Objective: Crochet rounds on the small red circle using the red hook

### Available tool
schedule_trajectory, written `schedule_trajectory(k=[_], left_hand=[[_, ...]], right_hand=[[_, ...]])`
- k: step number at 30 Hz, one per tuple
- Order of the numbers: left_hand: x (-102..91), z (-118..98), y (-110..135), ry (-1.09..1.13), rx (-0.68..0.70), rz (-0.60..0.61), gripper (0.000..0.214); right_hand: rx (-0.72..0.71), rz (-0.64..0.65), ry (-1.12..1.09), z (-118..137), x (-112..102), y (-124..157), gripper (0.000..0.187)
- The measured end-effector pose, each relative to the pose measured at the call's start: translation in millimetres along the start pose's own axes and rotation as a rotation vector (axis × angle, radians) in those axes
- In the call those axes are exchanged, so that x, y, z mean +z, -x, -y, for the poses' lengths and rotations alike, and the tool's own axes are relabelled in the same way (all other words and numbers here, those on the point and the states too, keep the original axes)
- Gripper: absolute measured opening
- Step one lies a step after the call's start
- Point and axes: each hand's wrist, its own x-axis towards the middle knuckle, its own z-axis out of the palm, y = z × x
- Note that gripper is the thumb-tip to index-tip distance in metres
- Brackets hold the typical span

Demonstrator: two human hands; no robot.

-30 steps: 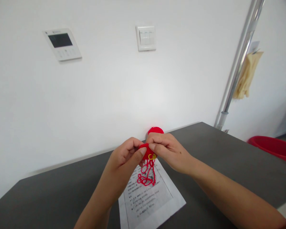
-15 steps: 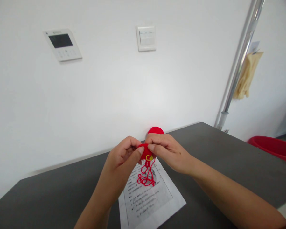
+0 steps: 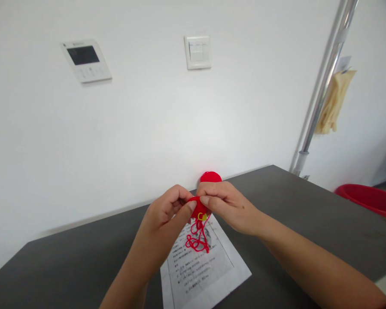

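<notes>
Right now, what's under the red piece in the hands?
A yellow clip and loose red yarn hang from the red piece, over a printed sheet on the dark table. The left hand and right hand cover the piece's upper part.

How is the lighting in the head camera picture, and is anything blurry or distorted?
Head view: soft, even light, no glare. The left hand, right hand and red yarn piece look sharp; the print on the paper is too small to read. The wide lens skews the wall panel and leans the pole.
</notes>
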Motion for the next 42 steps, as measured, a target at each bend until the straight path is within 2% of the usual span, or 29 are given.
schedule_trajectory(k=[11, 21, 28, 42], left_hand=[[3.4, 1.0, -2.2, 0.043, -0.006, -0.045, 0.015], [2.9, -2.3, -3.0, 0.015, -0.005, -0.017, 0.015], [3.9, -0.4, -1.5, 0.072, 0.002, -0.084, 0.010], [2.3, -2.2, -1.5, 0.040, 0.009, -0.052, 0.010]], right_hand=[[0.000, -0.023, -0.002, 0.1, -0.4, 1.1, 0.018], [-0.049, -0.042, 0.015, -1.2, 0.3, -0.5, 0.018], [-0.039, -0.052, -0.003, -0.1, -0.3, 1.1, 0.017], [-0.042, -0.034, -0.008, -0.1, 0.3, 0.8, 0.017]])
